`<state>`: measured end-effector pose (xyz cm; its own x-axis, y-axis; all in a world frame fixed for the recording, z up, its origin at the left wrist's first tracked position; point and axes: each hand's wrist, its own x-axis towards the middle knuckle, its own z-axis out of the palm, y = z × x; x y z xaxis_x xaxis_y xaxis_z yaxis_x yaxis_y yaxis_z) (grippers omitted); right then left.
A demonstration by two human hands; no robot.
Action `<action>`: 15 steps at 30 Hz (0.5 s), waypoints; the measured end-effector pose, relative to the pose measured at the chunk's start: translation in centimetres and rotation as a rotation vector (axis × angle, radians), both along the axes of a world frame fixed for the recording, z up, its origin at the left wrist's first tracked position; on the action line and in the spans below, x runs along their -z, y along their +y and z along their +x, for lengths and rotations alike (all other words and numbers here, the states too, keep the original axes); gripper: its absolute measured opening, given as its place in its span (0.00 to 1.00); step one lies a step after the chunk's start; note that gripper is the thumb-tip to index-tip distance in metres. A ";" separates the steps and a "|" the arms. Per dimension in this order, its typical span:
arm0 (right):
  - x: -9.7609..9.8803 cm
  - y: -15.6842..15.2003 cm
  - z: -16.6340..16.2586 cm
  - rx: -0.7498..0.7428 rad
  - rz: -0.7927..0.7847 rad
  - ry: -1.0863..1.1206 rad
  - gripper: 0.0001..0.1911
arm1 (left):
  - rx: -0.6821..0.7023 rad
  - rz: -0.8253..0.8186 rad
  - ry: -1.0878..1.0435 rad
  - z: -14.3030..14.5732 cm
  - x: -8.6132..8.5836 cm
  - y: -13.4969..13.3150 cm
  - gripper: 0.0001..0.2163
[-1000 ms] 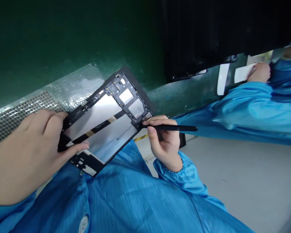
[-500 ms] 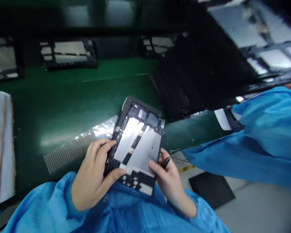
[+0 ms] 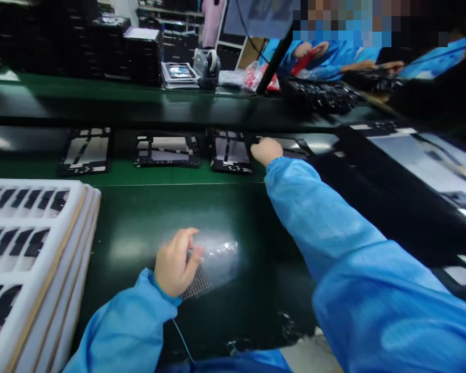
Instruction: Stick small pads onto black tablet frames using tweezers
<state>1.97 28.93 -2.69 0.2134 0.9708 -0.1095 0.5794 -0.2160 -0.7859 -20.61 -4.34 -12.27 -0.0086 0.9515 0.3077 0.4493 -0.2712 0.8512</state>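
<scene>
My right hand (image 3: 267, 150) reaches far forward, its fingers curled closed at the left end of an opened tablet (image 3: 292, 145), partly hidden behind the hand and sleeve. Just left of it lies another opened tablet (image 3: 231, 150), with silver plates in a black frame. Nearer me, my left hand (image 3: 176, 263) hovers over the green table with fingers bent and thumb apart, holding nothing. Under and beside that hand is a clear sheet with rows of small dark dots (image 3: 197, 284), partly covered by it.
More opened tablets lie leftward in the row, one lengthwise (image 3: 166, 150) and one upright (image 3: 87, 151). White trays of black parts (image 3: 75, 223) are stacked at left. A black stack (image 3: 388, 191) fills the right. Behind stand a tape dispenser (image 3: 207, 67) and co-workers in blue sleeves.
The tablet both hands held is out of them. My right hand has moved forward to the row, where an upright tablet now fills a former gap. My left hand has let go; the view has tilted up.
</scene>
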 end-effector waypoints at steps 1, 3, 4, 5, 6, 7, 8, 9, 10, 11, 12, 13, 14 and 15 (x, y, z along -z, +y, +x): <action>0.3 0.8 -1.9 -0.032 0.003 -0.039 0.23 | 0.004 -0.019 -0.030 0.0 0.1 -0.2 0.20; 1.3 1.7 -6.4 -0.118 -0.029 -0.072 0.23 | 0.007 -0.055 -0.098 0.1 0.2 -0.5 0.20; 1.8 2.0 -8.8 -0.163 -0.064 -0.065 0.22 | 0.003 -0.075 -0.137 0.1 0.2 -0.6 0.20; 2.3 2.1 -11.1 -0.203 -0.108 -0.043 0.21 | -0.008 -0.097 -0.179 0.2 0.2 -0.7 0.20; 2.6 2.1 -13.2 -0.232 -0.158 -0.009 0.21 | -0.027 -0.123 -0.226 0.2 0.2 -0.7 0.20; 2.8 1.8 -15.0 -0.249 -0.209 0.035 0.21 | -0.056 -0.153 -0.277 0.2 0.3 -0.6 0.19; 2.8 1.3 -16.3 -0.261 -0.256 0.087 0.21 | -0.096 -0.184 -0.335 0.2 0.3 -0.4 0.19; 2.6 0.5 -17.2 -0.270 -0.293 0.147 0.20 | -0.144 -0.214 -0.400 0.2 0.2 0.0 0.20; 2.4 -0.8 -17.6 -0.283 -0.321 0.212 0.19 | -0.197 -0.242 -0.471 0.1 0.2 0.7 0.20; 2.1 -2.5 -17.5 -0.304 -0.340 0.282 0.18 | -0.247 -0.266 -0.545 -0.1 0.0 1.6 0.21; 1.8 -4.8 -16.9 -0.335 -0.357 0.353 0.16 | -0.289 -0.286 -0.620 -0.3 -0.2 2.6 0.22; 1.5 -7.5 -15.8 -0.377 -0.375 0.423 0.16 | -0.318 -0.303 -0.691 -0.6 -0.5 3.7 0.23; 1.2 -10.6 -14.2 -0.427 -0.404 0.487 0.17 | -0.331 -0.320 -0.755 -1.0 -0.9 4.8 0.24; 0.9 -14.0 -12.1 -0.483 -0.454 0.539 0.19 | -0.327 -0.336 -0.807 -1.3 -1.2 5.7 0.25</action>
